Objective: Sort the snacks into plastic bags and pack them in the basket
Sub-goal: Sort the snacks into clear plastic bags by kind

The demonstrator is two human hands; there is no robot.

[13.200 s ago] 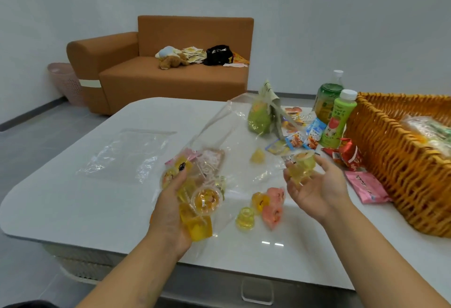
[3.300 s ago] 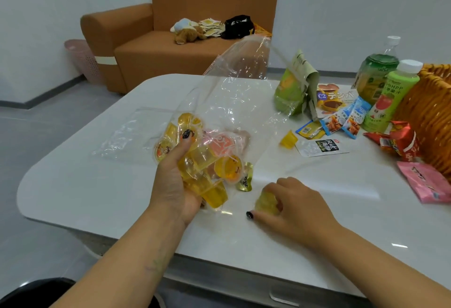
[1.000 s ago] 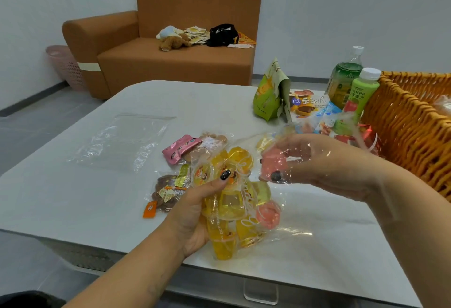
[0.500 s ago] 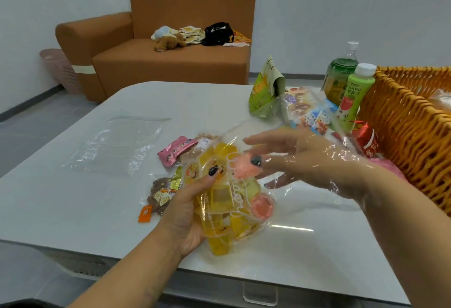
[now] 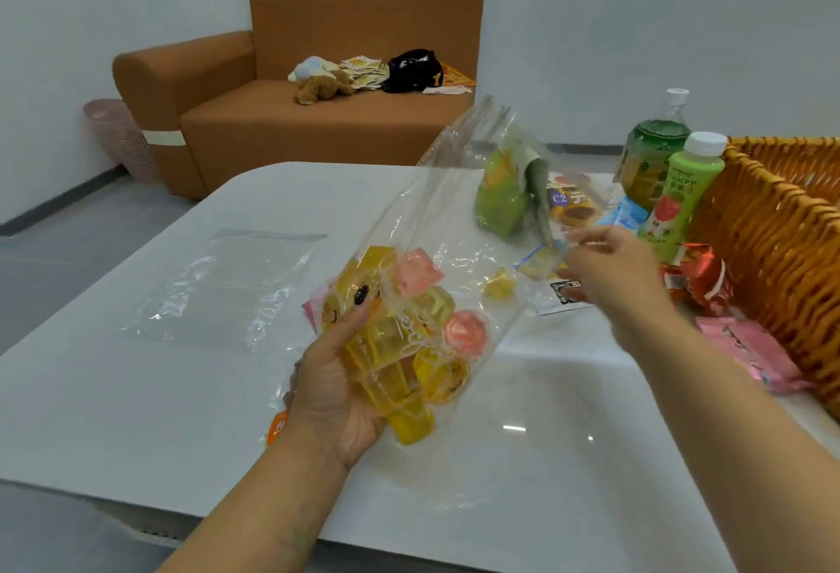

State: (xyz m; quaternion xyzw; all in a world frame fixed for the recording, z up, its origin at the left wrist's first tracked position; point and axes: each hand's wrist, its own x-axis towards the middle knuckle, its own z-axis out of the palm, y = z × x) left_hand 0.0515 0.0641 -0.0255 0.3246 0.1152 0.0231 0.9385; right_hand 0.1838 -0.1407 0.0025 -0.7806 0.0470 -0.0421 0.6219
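**Hold the bag mouth open and bring in the last jelly cup**

On the far left of the table [image 5: 136,390] lies a spare plastic bag [image 5: 227,281], flat and unused. It is for another kind of snack, so it is better to leave it there for now.

The left hand [image 5: 336,390] cups the jelly bag [image 5: 436,245] from below. Its fingers are curled around the full bottom part, with the thumb pressed on the front. Inside are the jelly cups [image 5: 404,336], yellow and pink, packed close together. The upper part of the bag stands up empty and open. A good grip stays low, under the weight, so that the cups do not slide out.

Behind the clear film, one loose jelly cup [image 5: 500,284] lies on the table, I think outside the bag.

The right hand [image 5: 609,277] is blurred. Its fingers seem lightly spread near the bag's edge, and I cannot tell if they pinch the film. In my judgement this hand should take the loose cup and drop it through the mouth, while the left hand tilts the opening toward it.

At the right stands the basket [image 5: 772,227], near the bottles [image 5: 677,190] and other snack packets [image 5: 750,345]. The filled bag goes there afterwards.
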